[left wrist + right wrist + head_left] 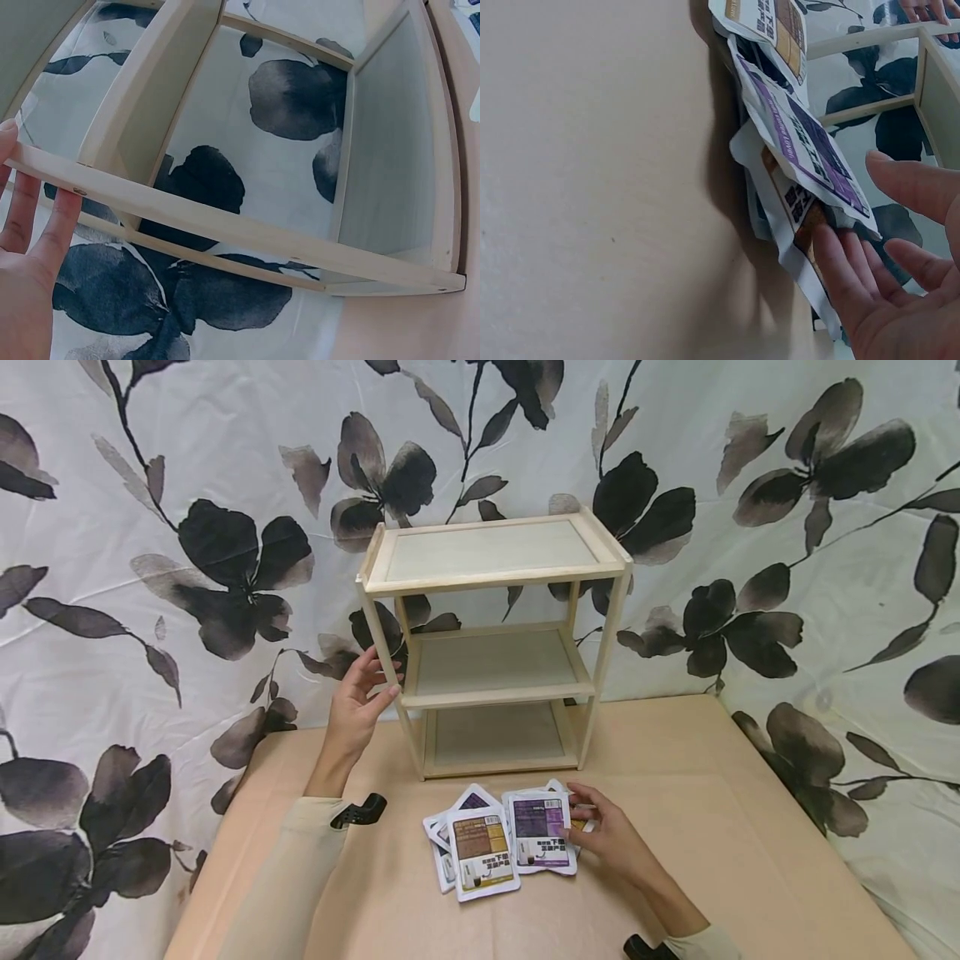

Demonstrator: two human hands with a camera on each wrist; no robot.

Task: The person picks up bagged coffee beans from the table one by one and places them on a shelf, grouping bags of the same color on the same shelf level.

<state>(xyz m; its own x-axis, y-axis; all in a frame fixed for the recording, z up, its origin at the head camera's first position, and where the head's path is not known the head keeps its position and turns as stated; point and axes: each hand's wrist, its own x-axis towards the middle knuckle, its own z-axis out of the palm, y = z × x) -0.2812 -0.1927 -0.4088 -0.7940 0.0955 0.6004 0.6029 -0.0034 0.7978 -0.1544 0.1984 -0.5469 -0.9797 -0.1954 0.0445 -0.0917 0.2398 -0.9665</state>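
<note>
A small three-tier wooden shelf [495, 697] stands upright at the back of the table. My left hand [356, 706] holds its left front post, thumb in front and fingers behind; the left wrist view shows the thumb and fingers [56, 232] on either side of the post. In front of the shelf lie two overlapping heaps of flat white-edged packets. A brown-labelled packet [483, 852] tops the left heap, a purple-labelled packet [540, 831] the right. At the right heap's edge is my right hand [615, 835], fingers touching the packets' edges, thumb [911, 184] raised apart from the purple one.
The table [675, 760] has a peach-coloured covering. Behind it hangs a white cloth [247, 410] printed with dark flowers, close to the shelf's back. The shelf's tiers are pale panels in wooden frames, with open sides between the posts.
</note>
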